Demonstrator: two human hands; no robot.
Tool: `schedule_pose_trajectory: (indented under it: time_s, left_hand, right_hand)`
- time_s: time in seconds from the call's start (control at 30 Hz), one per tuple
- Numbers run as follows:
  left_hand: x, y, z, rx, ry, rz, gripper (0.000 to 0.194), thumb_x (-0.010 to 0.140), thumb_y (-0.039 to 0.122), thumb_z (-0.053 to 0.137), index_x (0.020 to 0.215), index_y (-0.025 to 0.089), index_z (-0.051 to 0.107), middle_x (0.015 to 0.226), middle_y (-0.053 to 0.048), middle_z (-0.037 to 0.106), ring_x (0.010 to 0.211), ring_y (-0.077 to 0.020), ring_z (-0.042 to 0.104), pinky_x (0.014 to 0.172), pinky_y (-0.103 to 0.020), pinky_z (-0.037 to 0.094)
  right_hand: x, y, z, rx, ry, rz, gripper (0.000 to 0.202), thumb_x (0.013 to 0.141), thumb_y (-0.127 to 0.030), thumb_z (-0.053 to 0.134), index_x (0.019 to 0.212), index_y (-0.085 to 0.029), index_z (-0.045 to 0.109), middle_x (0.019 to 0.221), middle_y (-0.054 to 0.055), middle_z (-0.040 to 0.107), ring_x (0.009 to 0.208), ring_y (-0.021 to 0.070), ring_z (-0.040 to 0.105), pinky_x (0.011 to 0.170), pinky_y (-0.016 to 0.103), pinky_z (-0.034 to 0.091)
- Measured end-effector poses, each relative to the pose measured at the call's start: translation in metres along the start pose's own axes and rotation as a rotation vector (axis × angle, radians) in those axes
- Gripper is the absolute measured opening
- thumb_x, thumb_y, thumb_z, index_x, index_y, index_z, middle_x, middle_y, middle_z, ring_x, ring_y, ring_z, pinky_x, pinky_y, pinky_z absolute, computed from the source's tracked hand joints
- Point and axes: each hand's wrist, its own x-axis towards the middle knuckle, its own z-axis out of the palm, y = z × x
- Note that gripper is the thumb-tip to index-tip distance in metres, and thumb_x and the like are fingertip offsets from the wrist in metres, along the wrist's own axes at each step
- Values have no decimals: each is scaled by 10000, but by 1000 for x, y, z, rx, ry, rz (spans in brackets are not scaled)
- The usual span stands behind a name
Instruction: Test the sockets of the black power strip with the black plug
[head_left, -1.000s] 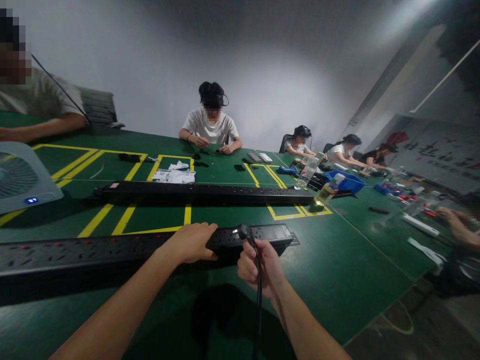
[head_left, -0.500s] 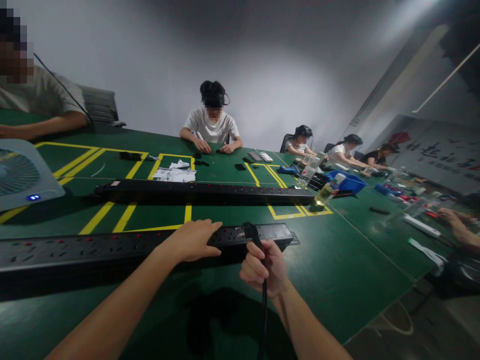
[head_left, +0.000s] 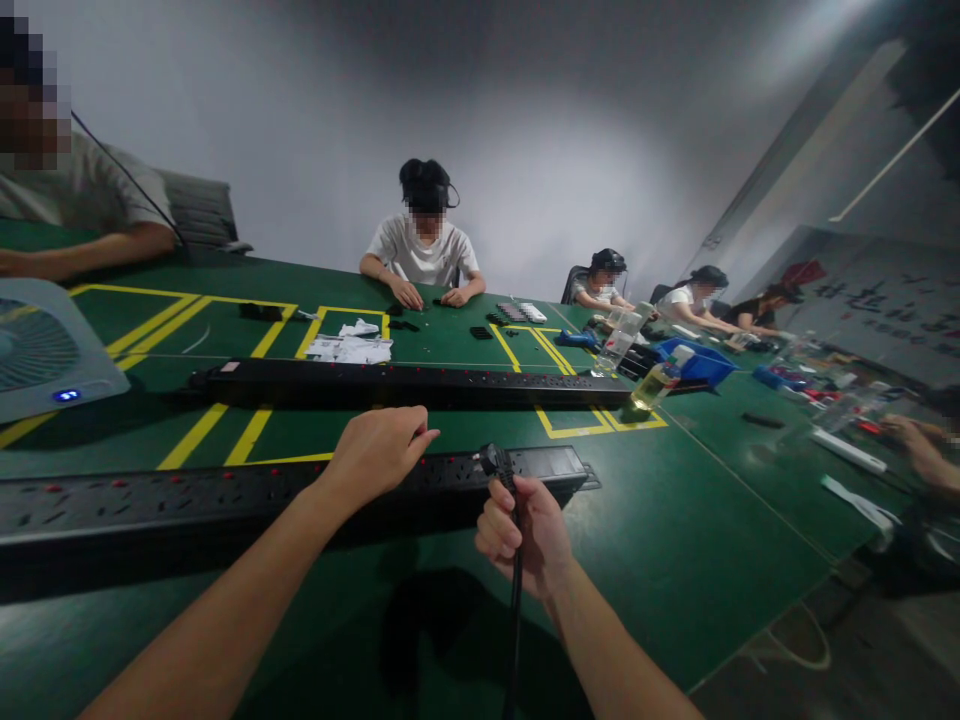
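Right hand (head_left: 521, 530) fisted round plug cable (head_left: 514, 600); left hand (head_left: 375, 450) apparently hovering.

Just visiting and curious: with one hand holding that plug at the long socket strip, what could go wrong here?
The left hand hovers above the near socket strip rather than pressing it, so the strip might slide as the right hand works the plug. The cable hangs toward the person and could snag an arm.

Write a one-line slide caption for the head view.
Right hand holds a plug at a long power strip while the left hand hovers above it.
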Motion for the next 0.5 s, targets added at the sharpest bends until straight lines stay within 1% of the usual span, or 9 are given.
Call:
schedule_pose_trajectory:
  time_s: [0.1,0.17,0.2,0.27,0.33,0.43,0.5]
  left_hand:
    - [-1,1,1,47,-54,-5,412,894,503,335,713,205,555,719,-44,643,690,-198,588,580,-287,318]
    - [0,2,2,48,-66,-18,472,895,538,297,695,201,560,721,-52,641,696,-199,590,583,-287,323]
    - [0,3,2,38,-59,-22,457,894,536,304,727,204,570,737,-48,643,703,-197,590,586,-286,329]
    - [1,3,2,20,-33,-4,361,895,483,351,823,212,579,790,-36,646,727,-191,590,607,-285,346]
    - [1,3,3,34,-24,34,328,902,433,357,827,208,585,817,-37,639,762,-193,589,647,-296,367]
    - [2,2,6,69,-59,52,454,917,460,277,736,199,601,810,-58,630,786,-212,589,689,-325,387]
    - [1,0,9,65,-99,44,477,907,503,264,819,207,627,854,-70,639,820,-229,598,713,-340,402]
  right_hand:
    - [1,0,-1,2,0,8,258,846,-365,395,658,-196,448,410,-51,373,381,108,292,452,265,211]
    - [1,0,-1,-2,3,13,256,849,-365,396,666,-196,454,413,-51,376,384,108,295,454,264,213]
    - [1,0,-1,-3,6,13,255,850,-366,399,670,-195,458,414,-51,377,385,107,297,454,263,212]
    - [2,1,-1,-5,11,14,257,854,-369,402,676,-193,465,417,-50,383,386,107,302,450,259,209]
    - [2,1,-1,-6,18,16,263,863,-370,398,684,-191,473,422,-45,396,390,107,312,445,255,207]
    - [3,4,-2,-7,35,23,279,885,-372,382,707,-185,486,431,-40,412,396,106,327,443,247,217]
    - [4,6,-3,-7,59,35,292,901,-379,374,731,-178,500,437,-39,416,398,104,332,440,240,223]
